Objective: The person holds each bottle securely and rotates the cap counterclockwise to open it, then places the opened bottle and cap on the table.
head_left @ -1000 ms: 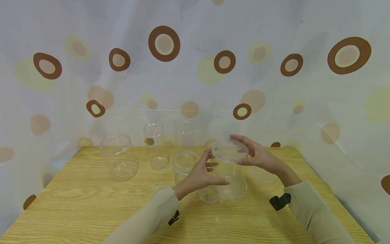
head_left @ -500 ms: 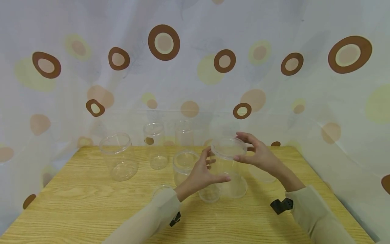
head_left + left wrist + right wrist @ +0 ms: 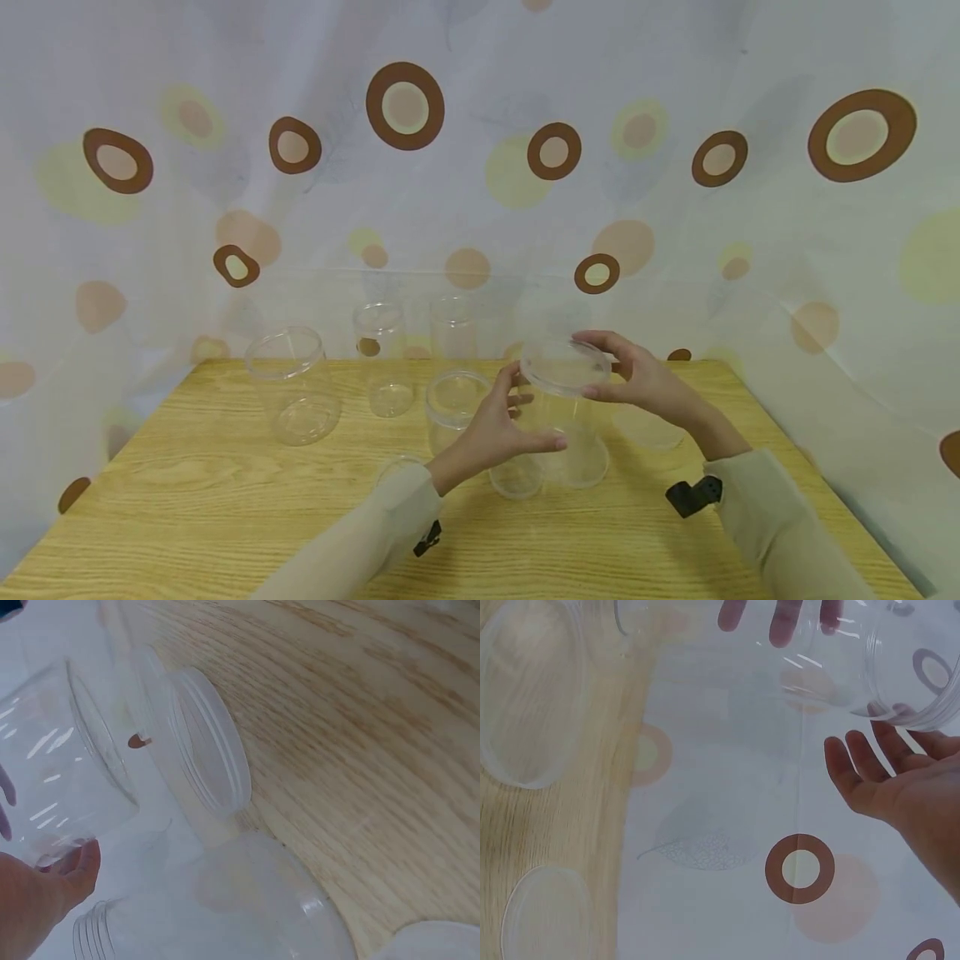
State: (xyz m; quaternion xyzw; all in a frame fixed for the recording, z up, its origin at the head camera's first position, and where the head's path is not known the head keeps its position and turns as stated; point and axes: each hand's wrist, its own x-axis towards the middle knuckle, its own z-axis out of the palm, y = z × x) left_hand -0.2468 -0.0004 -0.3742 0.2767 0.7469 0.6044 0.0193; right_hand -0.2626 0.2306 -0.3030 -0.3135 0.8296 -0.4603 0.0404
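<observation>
My left hand (image 3: pixel 487 429) and right hand (image 3: pixel 652 387) hold a large clear jar (image 3: pixel 551 408) between them. Left fingers and thumb spread round its side; right fingers and thumb grip the top end. In the right wrist view the jar (image 3: pixel 742 675) has rings at that end, near the right hand (image 3: pixel 907 772), and left fingers show through its wall. The left wrist view has the jar (image 3: pixel 60 750) held off the table, with the left hand (image 3: pixel 30 907) against it. Below it lies a round ridged clear lid (image 3: pixel 214 742). Whether the jar's lower end is open cannot be told.
At left stands a wide clear jar (image 3: pixel 288 387), then a tall narrow one (image 3: pixel 384 358), another tall one (image 3: pixel 453 333) and a shorter jar (image 3: pixel 457 400). Flat clear discs lie on the wooden table (image 3: pixel 225 517), one at right (image 3: pixel 648 427). A patterned curtain (image 3: pixel 480 208) hangs behind.
The right hand lifts and shifts slightly at the jar's top, then settles back a little lower. My left hand stays nearly in place; the other jars have not moved.
</observation>
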